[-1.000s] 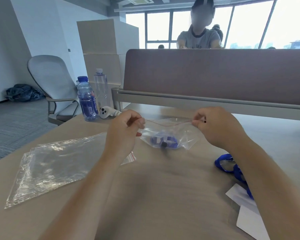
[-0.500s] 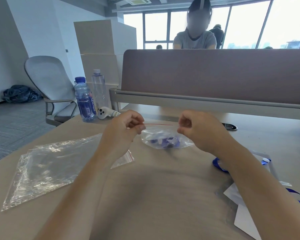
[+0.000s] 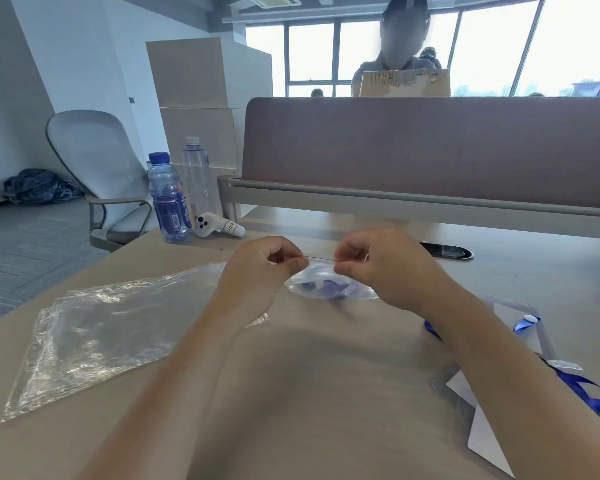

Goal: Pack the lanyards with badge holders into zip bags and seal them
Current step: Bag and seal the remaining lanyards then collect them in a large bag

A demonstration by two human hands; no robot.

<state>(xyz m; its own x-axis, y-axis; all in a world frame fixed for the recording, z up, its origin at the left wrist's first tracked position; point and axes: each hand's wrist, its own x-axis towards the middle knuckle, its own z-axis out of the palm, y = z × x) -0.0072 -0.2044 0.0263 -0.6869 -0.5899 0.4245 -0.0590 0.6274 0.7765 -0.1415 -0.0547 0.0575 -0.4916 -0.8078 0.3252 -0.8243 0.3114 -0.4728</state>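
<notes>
- Left hand (image 3: 264,268): above the table (image 3: 309,393), fingers curled, thumb and forefinger pinched together on the left end of the red zip strip (image 3: 317,258).
- Right hand (image 3: 378,268): same pose, curled, thumb and forefinger clamped on the strip's right end, close to the left hand.
- Only a short stretch of strip visible between the two hands, taut and level.
- Zip bag (image 3: 355,292): hanging from the strip under both hands, belly resting on or just over the table; cannot tell which.
- Blue lanyard (image 3: 326,285) inside the bag, bunched up, blurred; badge holder in there not discernible.
- Cannot tell whether the strip is pressed closed along its length.
- Pile of empty zip bags (image 3: 108,327): flat on the table to the left, partly under the left forearm, crinkled and shiny.
- Loose blue lanyards (image 3: 582,386): on the table to the right, partly hidden by the right forearm, one with a white clip end (image 3: 529,319).
- White card (image 3: 485,441): near right edge of the table, under the right forearm, with clear plastic lying beside it.
- Far left corner of the table: blue-capped bottle (image 3: 169,199), clear bottle (image 3: 196,178) just behind it, white controller (image 3: 219,227) lying beside them.
- Dark oval grommet (image 3: 447,251) in the table beyond the right hand.
- Brown partition (image 3: 430,147) across the far edge; another person (image 3: 402,64) behind it with a cardboard box (image 3: 404,83).
- Grey chair (image 3: 94,157) left of the table, dark bundle of cloth (image 3: 39,186) on the floor by the wall.
</notes>
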